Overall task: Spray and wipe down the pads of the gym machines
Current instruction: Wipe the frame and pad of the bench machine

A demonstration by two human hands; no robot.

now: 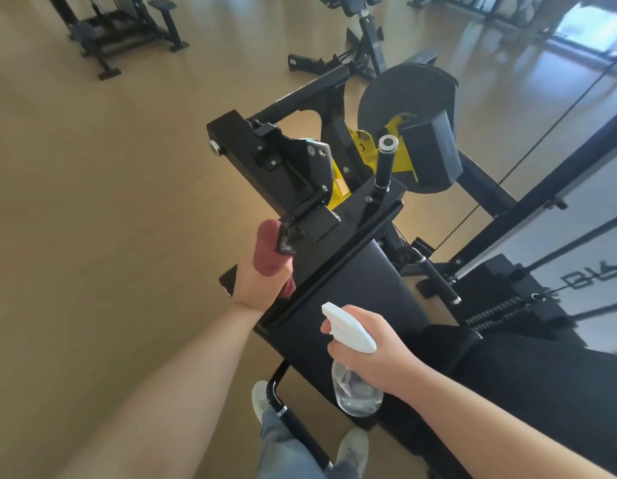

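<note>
1. Tan gym floor (110,202) is lying under a black machine; its dark pad (352,292) is sitting centre frame.
2. Left hand (255,285) is closing around a maroon cloth (267,250) at the pad's upper left edge.
3. Right hand (372,347) is gripping a clear spray bottle (355,388) over the pad, fingers wrapped at the white trigger head.

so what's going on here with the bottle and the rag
A person is cleaning a gym machine. The left hand holds a dark red rag against the edge of the machine, beside the black pad. The right hand grips a clear spray bottle with a white trigger head, held over the pad with the nozzle aimed toward the rag. No spray is visible, and I cannot tell whether the pad is wet.
</note>
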